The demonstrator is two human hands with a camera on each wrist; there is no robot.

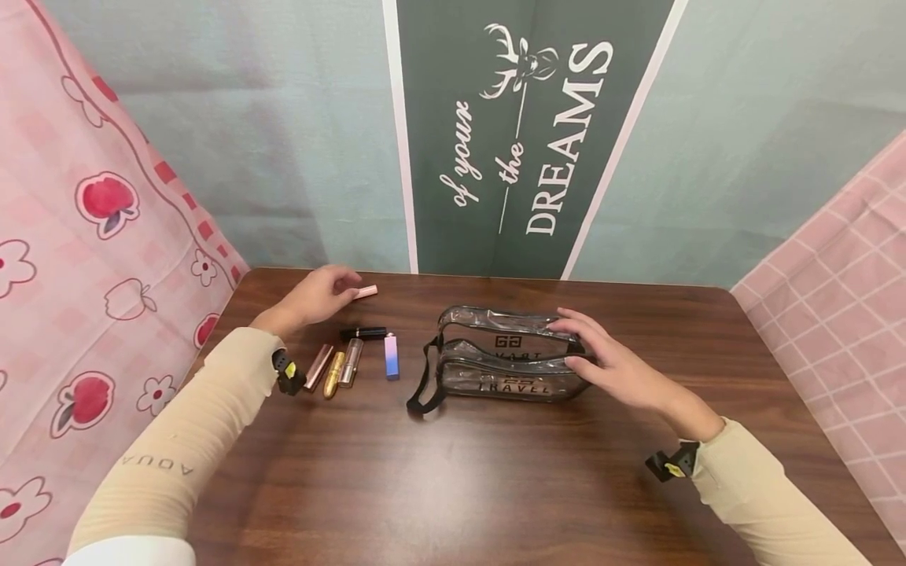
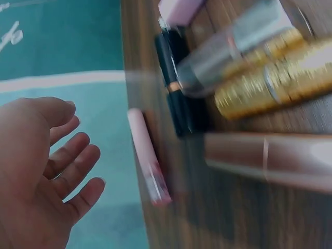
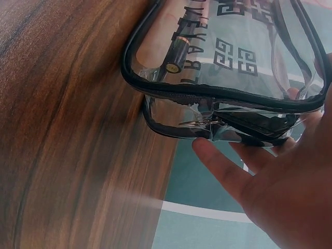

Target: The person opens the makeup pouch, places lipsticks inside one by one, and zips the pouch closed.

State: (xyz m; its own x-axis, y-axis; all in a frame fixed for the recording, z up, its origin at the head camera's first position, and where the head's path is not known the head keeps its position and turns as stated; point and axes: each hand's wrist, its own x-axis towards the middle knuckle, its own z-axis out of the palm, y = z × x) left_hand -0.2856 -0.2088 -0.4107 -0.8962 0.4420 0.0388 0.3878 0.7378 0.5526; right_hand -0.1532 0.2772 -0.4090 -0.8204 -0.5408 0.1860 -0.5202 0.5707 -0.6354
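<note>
My left hand [image 1: 318,295], fingers loosely bent, is at the table's back left by a pale pink lip gloss tube [image 1: 366,292]. In the left wrist view a gap shows between the hand [image 2: 46,161] and the tube [image 2: 148,155]. A clear travel bag [image 1: 510,381] with black trim lies in the middle. My right hand [image 1: 619,365] rests on the bag's right end, with fingers and thumb spread along its edges. In the right wrist view the thumb of the hand [image 3: 270,192] touches the bag's end near a zipper pull [image 3: 199,123].
Left of the bag lie a pink-and-blue lipstick [image 1: 392,358], a black lipstick [image 1: 363,333], a silvery tube [image 1: 350,363], a gold tube [image 1: 334,375] and a rose-gold tube [image 1: 319,368]. The bag's black strap [image 1: 419,402] points left. Hanging cloth [image 1: 318,141] borders the table.
</note>
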